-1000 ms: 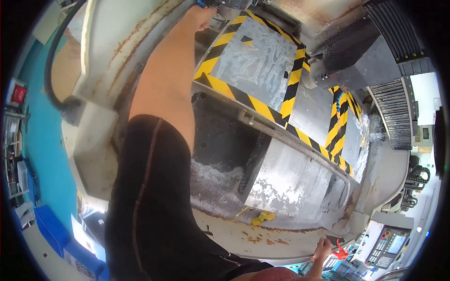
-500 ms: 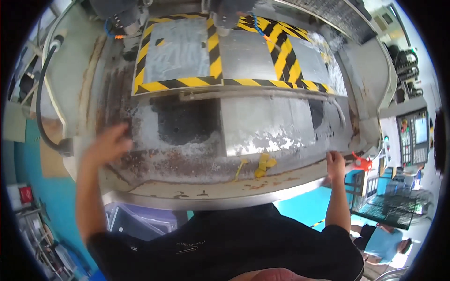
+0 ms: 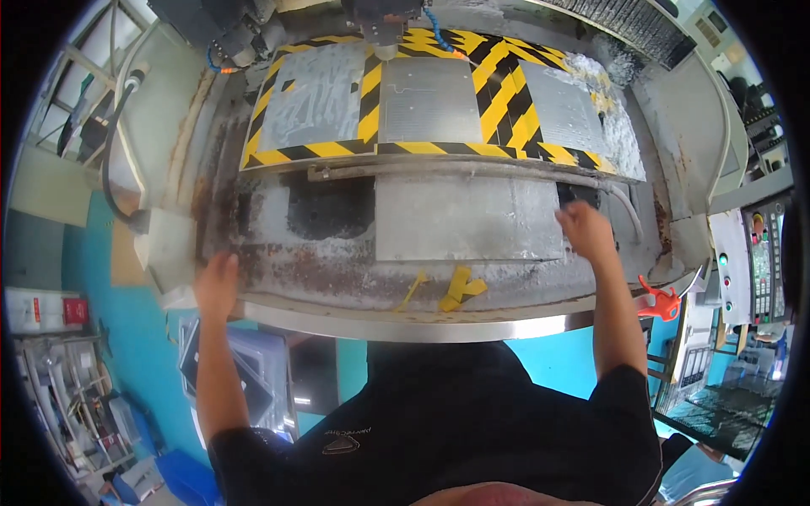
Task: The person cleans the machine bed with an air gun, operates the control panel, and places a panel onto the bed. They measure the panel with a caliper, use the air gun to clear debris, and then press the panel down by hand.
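Yellow-and-black tape (image 3: 510, 93) frames three metal panels above two bare hands

At far left, a black cable (image 3: 108, 169) runs down the machine's pale side wall, and a turquoise floor (image 3: 143, 316) shows beyond it. The left hand (image 3: 217, 287) is at the front ledge (image 3: 354, 320), near its left end, fingers loosely spread and nothing visible in its grasp; whether it touches the ledge is hard to tell. Above and to its right lies a grey panel (image 3: 312, 97) with whitish streaks, bordered by the tape. Below that panel is a dark patch (image 3: 331, 207) on the machine's stained floor.

In the middle, a pale metal sheet (image 3: 464, 219) lies in front of the panels, just below a pipe (image 3: 456, 167) that runs along their front edge. Yellow scraps (image 3: 462, 289) lie between the sheet and the ledge. A dark machine head (image 3: 384, 29) hangs over the panels, with a blue hose (image 3: 439, 32) beside it.

Farther right, the right hand (image 3: 585, 231) is by the sheet's right end, fingers curled inward; I cannot tell whether it pinches anything or touches the sheet. White residue (image 3: 622, 135) coats the right panel's edge. An orange-red trigger head (image 3: 661, 301) is beside the right forearm, and a control panel (image 3: 766, 261) stands at far right.
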### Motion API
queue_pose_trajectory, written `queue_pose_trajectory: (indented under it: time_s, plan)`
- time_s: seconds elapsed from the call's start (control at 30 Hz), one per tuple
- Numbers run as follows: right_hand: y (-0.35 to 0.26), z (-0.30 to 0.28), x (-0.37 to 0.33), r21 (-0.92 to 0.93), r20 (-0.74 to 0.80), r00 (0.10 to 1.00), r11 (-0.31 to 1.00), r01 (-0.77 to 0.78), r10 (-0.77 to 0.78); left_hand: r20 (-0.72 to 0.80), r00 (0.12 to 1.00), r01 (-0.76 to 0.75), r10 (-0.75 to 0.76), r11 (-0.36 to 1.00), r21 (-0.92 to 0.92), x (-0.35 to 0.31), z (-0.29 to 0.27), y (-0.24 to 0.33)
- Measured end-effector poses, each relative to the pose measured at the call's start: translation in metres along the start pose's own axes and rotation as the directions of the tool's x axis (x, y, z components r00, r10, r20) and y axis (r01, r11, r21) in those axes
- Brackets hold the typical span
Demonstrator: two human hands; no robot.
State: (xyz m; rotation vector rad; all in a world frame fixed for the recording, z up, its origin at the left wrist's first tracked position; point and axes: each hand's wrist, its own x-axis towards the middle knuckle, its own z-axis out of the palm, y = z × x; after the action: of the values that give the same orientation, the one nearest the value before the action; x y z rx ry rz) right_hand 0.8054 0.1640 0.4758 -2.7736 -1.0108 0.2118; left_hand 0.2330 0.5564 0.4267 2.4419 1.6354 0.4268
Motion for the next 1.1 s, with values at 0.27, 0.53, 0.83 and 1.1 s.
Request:
queue_pose_trajectory:
  time_s: [0.27, 0.53, 0.83, 1.1]
  plan:
    - [-0.073, -0.001, 0.205, 0.444, 0.02, 0.999, 0.895, 0.028, -0.041, -0.016, 0.999, 0.032, -0.031, 0.998, 0.05, 0.004, -0.008, 0.006]
    - [-0.178, 0.007, 0.366, 0.102, 0.002, 0.999, 0.994, 0.033, -0.033, 0.004, 0.996, 0.093, -0.094, 0.992, 0.081, -0.001, -0.004, 0.022]
    - [-0.276, 0.021, 0.425, -0.305, 0.046, 0.998, 0.951, 0.049, -0.037, 0.081, 0.992, 0.093, -0.101, 0.99, 0.105, 0.002, -0.009, 0.03]
    - [-0.267, 0.061, 0.464, 0.732, -0.082, 0.996, 0.676, 0.089, -0.043, 0.091, 0.989, 0.111, -0.118, 0.991, 0.069, 0.004, -0.013, 0.044]
